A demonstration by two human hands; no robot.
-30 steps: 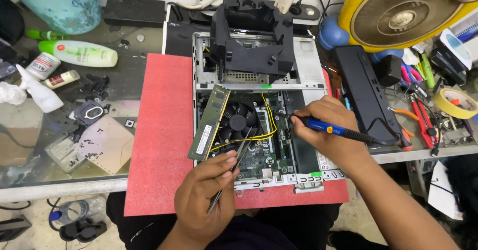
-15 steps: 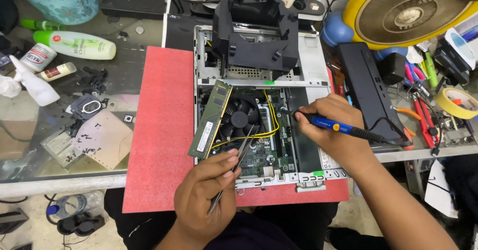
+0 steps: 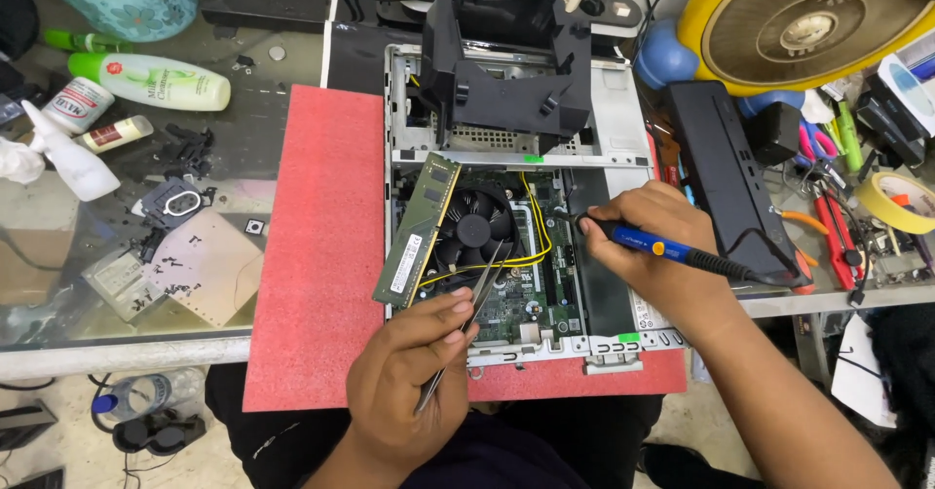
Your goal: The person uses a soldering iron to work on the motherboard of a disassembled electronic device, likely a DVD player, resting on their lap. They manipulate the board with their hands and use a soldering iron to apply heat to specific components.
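Note:
An opened small computer case (image 3: 612,129) lies on a red mat (image 3: 321,245), its green circuit board and black round cooling fan (image 3: 474,229) showing. A green memory stick (image 3: 414,230) leans tilted at the fan's left. My left hand (image 3: 409,387) grips metal tweezers (image 3: 469,314) whose tips point up at the board just below the fan. My right hand (image 3: 648,245) holds a blue and black soldering iron (image 3: 662,247) like a pen, its tip down on the board right of the fan. Yellow wires cross the board.
A black plastic shroud (image 3: 502,51) stands raised at the case's back. Bottles (image 3: 151,80), small black parts and a paper sheet lie on the glass table at left. At right are a black box (image 3: 726,172), pliers, tape roll (image 3: 901,202) and a yellow fan (image 3: 808,17).
Both hands keep their grips and places over the board; the view has shifted slightly, and the tweezers and iron tip stay almost still.

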